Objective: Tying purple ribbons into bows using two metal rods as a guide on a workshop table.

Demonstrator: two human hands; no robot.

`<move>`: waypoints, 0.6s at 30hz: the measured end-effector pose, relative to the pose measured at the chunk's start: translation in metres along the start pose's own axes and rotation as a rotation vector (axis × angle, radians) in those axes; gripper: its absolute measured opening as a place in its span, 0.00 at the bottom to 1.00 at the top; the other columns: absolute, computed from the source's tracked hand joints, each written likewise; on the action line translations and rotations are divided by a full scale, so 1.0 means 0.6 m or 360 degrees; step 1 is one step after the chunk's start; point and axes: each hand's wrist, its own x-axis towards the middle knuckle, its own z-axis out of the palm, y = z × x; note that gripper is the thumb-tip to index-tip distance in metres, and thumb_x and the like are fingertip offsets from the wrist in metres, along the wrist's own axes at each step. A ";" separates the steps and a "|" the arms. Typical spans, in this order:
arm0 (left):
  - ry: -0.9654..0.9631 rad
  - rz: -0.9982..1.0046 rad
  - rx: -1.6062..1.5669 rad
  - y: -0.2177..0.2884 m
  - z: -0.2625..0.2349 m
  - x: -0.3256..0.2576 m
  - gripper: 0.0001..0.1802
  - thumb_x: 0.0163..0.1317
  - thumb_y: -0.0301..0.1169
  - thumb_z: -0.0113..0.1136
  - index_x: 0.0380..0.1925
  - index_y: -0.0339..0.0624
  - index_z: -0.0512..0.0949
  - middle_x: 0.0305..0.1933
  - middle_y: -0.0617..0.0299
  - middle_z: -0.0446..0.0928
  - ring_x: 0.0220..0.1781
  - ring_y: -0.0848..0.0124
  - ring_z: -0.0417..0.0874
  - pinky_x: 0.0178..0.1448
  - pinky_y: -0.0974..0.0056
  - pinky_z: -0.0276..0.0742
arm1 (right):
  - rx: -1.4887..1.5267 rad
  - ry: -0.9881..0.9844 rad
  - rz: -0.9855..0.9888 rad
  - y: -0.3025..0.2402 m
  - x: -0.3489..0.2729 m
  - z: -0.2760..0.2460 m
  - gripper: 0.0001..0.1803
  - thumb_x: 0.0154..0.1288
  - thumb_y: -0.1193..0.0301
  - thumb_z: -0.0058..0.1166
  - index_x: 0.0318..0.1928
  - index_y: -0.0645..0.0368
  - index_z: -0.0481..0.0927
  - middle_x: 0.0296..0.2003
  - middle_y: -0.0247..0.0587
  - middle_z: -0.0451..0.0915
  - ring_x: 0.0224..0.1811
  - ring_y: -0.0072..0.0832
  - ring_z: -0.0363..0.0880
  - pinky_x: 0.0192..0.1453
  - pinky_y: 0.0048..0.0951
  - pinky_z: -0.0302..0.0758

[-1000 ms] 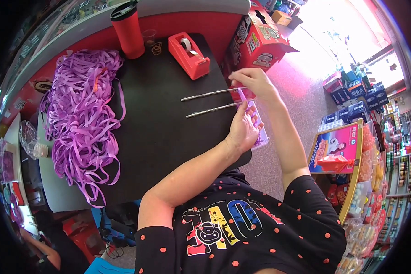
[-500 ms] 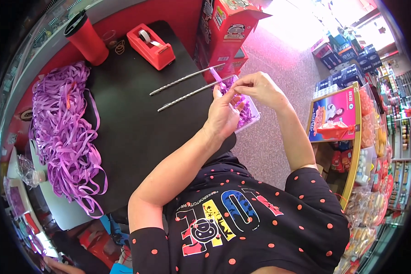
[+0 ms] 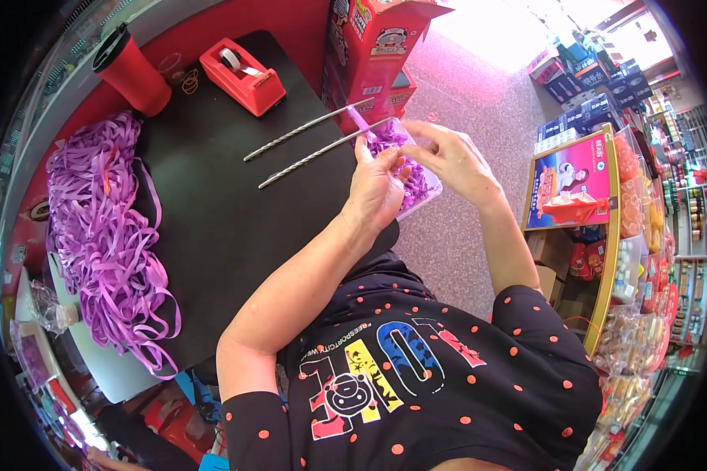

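Two long metal rods with twisted flutes, like drill bits (image 3: 310, 165), lie side by side and reach past the table's far right edge. A purple ribbon (image 3: 357, 118) spans them near their right ends. My left hand (image 3: 374, 187) is closed at the nearer rod, thumb raised against the ribbon; its fingertips are partly hidden. Just right of it, my right hand (image 3: 462, 166) is over a clear plastic box (image 3: 438, 191), with thumb and fingers apart. Many short purple ribbon pieces (image 3: 418, 185) fill the box.
A large heap of purple ribbon (image 3: 106, 228) covers the left of the black table (image 3: 212, 196). A red tape dispenser (image 3: 243, 77), red tumbler (image 3: 133, 74) and rubber bands (image 3: 190, 81) stand at the back. Red cartons (image 3: 377, 55) rise beyond the box; a display shelf (image 3: 573, 188) is at right.
My right hand's fingers have parted and moved off the left hand's fingertips. The left hand stays at the rods. The whole view has shifted slightly.
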 end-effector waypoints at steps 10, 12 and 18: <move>0.0047 -0.0001 0.0040 -0.004 0.001 0.001 0.42 0.64 0.23 0.53 0.71 0.68 0.42 0.44 0.65 0.70 0.47 0.71 0.69 0.59 0.55 0.62 | 0.0598 0.0131 0.0044 0.074 -0.005 0.040 0.09 0.63 0.71 0.59 0.42 0.61 0.83 0.32 0.29 0.80 0.34 0.15 0.74 0.39 0.17 0.71; 0.0056 0.0010 0.0043 -0.004 0.007 0.000 0.41 0.65 0.23 0.52 0.70 0.66 0.43 0.43 0.64 0.70 0.45 0.72 0.70 0.54 0.58 0.64 | 0.0595 0.0106 0.0070 0.072 0.002 0.032 0.08 0.63 0.70 0.59 0.40 0.61 0.82 0.32 0.28 0.79 0.34 0.14 0.73 0.39 0.17 0.70; 0.0047 0.0004 0.0010 -0.003 0.009 -0.003 0.41 0.63 0.22 0.54 0.69 0.64 0.44 0.43 0.64 0.71 0.43 0.73 0.71 0.50 0.61 0.67 | 0.0220 0.0006 0.0040 0.057 0.045 0.002 0.08 0.64 0.69 0.57 0.35 0.62 0.79 0.37 0.28 0.76 0.39 0.14 0.70 0.44 0.20 0.67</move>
